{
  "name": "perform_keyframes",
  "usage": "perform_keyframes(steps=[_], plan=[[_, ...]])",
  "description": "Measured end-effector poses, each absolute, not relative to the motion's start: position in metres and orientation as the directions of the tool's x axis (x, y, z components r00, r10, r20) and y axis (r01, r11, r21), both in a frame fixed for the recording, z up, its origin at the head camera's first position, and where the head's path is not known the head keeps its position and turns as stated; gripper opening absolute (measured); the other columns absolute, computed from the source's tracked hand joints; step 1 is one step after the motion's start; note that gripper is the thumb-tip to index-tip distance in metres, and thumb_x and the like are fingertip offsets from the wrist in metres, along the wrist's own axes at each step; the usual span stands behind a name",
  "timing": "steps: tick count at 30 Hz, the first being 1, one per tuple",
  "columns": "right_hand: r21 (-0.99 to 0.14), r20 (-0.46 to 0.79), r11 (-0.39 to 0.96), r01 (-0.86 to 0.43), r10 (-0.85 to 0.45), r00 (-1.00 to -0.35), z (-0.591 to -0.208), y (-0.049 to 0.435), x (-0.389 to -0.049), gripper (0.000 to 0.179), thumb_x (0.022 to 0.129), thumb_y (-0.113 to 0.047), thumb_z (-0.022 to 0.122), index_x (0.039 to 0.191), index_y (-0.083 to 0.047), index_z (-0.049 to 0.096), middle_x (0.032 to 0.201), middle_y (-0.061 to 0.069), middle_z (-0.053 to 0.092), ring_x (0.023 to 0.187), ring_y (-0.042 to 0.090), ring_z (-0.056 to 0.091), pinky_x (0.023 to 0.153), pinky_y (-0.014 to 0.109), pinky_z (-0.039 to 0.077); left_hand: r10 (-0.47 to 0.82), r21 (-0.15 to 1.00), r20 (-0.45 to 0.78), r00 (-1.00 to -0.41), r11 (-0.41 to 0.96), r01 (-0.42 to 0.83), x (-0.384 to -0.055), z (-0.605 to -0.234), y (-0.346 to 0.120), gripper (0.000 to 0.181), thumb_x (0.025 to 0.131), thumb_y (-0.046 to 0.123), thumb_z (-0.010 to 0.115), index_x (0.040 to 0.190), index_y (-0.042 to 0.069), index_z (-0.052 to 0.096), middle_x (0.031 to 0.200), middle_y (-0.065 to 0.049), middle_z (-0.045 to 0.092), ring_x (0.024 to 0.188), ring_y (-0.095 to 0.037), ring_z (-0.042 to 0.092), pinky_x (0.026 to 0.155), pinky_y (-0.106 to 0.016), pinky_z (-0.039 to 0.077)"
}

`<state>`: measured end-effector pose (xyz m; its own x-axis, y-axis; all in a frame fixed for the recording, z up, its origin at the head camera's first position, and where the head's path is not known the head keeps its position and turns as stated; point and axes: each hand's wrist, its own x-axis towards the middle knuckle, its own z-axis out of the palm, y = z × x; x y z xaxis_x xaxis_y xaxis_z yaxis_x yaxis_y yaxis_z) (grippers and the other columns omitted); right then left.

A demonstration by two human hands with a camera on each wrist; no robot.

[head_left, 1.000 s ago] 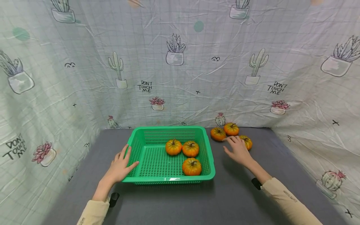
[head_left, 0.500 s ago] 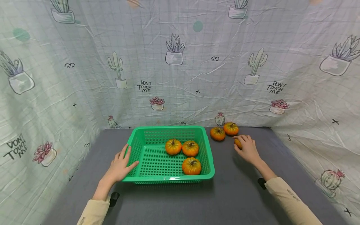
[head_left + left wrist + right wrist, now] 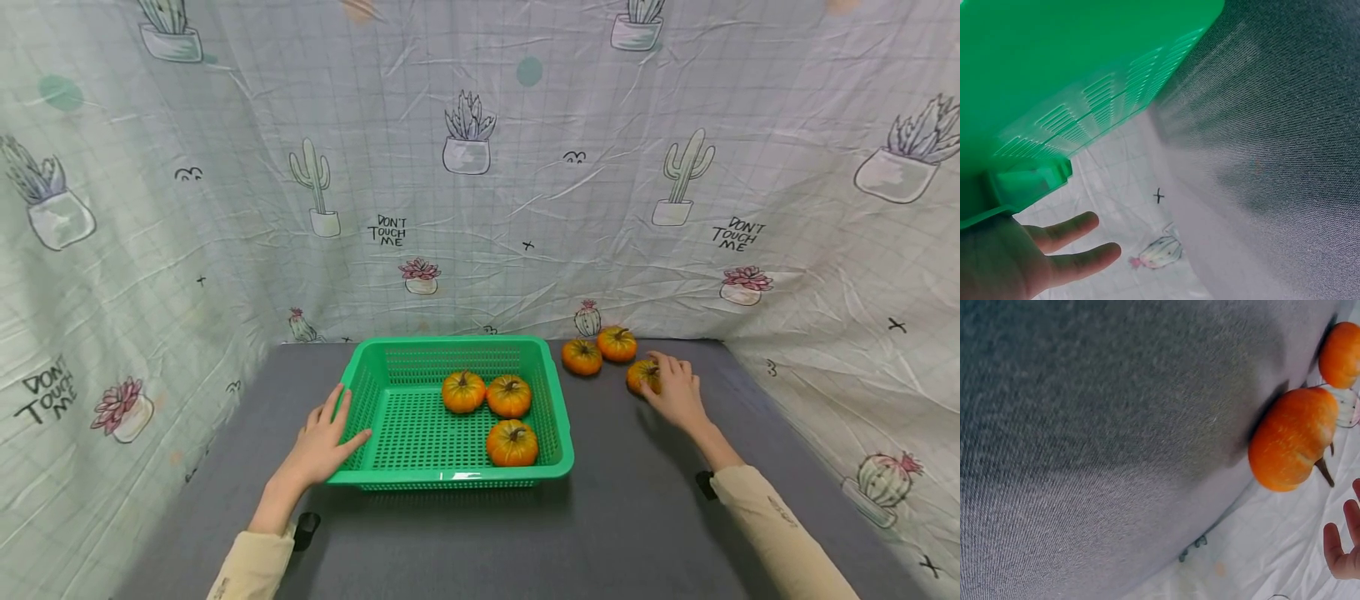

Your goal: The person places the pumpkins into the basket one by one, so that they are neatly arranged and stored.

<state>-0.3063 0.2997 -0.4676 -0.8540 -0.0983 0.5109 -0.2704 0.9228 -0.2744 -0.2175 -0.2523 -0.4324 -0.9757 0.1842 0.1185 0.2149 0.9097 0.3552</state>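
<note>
My left hand [image 3: 321,446] rests on the left rim of a green plastic basket [image 3: 450,477], fingers spread. In the left wrist view, two of its fingers [image 3: 1079,262] stretch out beside the basket wall [image 3: 1097,100]. Inside the basket, toward its right side, sit three small orange pumpkins: one pumpkin [image 3: 462,393], a second pumpkin [image 3: 509,397] and a front pumpkin [image 3: 512,444]. On the table, my right hand [image 3: 677,396] is at the right side of another pumpkin [image 3: 642,377], fingertips overlapping it in the head view. The right wrist view has its fingers [image 3: 1333,544] apart from a pumpkin [image 3: 1291,440].
Two more pumpkins lie behind, between the basket and my right hand: a left one [image 3: 581,357] and a rear one [image 3: 617,343]. A dark grey cloth covers the table [image 3: 480,542]. A white curtain [image 3: 480,217] with printed cacti encloses the back and sides.
My right hand has moved right, from above the nearest table pumpkin to its right side. That pumpkin now sits slightly farther left. The left hand and the basket have stayed put.
</note>
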Motion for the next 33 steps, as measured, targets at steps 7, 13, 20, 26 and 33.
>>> perform_keyframes(steps=[7,13,20,26,33], plan=[[-0.321,0.414,0.929,-0.184,-0.037,-0.909,-0.466,0.306,-0.313,0.059,0.082,-0.024,0.060,0.130,0.001,0.036,0.119,0.029,0.041,0.100,0.044,0.033,0.065,0.048,0.026,0.189,0.350,0.117,-0.975,0.911,0.219,-0.219,-0.430,-0.252,0.078,0.090,0.046,0.045,0.143,-0.001,0.012,0.149,-0.020,0.005,0.126,-0.050,0.018,0.092,-0.068,0.022],[-0.347,0.331,0.930,-0.121,0.001,-0.944,-0.464,0.308,-0.321,0.063,0.084,-0.032,0.059,0.131,0.002,0.033,0.123,0.028,0.039,0.107,0.044,0.032,0.071,0.054,0.026,0.186,0.338,0.119,-0.975,0.916,0.216,-0.220,-0.431,-0.253,0.079,0.089,0.047,0.044,0.143,-0.001,0.012,0.149,-0.020,0.005,0.126,-0.050,0.019,0.091,-0.068,0.024],[-0.374,0.238,0.924,-0.080,0.012,-0.971,-0.466,0.311,-0.326,0.068,0.086,-0.037,0.056,0.134,0.004,0.029,0.126,0.029,0.037,0.112,0.046,0.029,0.075,0.057,0.023,0.187,0.335,0.118,-0.975,0.917,0.217,-0.219,-0.432,-0.253,0.078,0.089,0.047,0.044,0.143,-0.001,0.013,0.149,-0.019,0.005,0.126,-0.050,0.020,0.090,-0.069,0.024],[-0.368,0.177,0.929,-0.045,0.022,-0.984,-0.469,0.312,-0.331,0.074,0.085,-0.044,0.054,0.135,0.003,0.028,0.127,0.030,0.036,0.113,0.047,0.028,0.076,0.058,0.022,0.185,0.333,0.121,-0.975,0.918,0.215,-0.219,-0.433,-0.254,0.078,0.090,0.047,0.045,0.143,-0.001,0.013,0.149,-0.019,0.005,0.126,-0.050,0.019,0.090,-0.069,0.023],[-0.375,0.097,0.927,0.001,0.041,-0.994,-0.473,0.316,-0.334,0.083,0.082,-0.051,0.054,0.137,0.003,0.024,0.132,0.031,0.031,0.117,0.049,0.022,0.081,0.062,0.019,0.187,0.331,0.124,-0.975,0.918,0.218,-0.220,-0.434,-0.254,0.078,0.089,0.048,0.044,0.143,-0.001,0.013,0.149,-0.020,0.005,0.126,-0.050,0.020,0.091,-0.068,0.024]])
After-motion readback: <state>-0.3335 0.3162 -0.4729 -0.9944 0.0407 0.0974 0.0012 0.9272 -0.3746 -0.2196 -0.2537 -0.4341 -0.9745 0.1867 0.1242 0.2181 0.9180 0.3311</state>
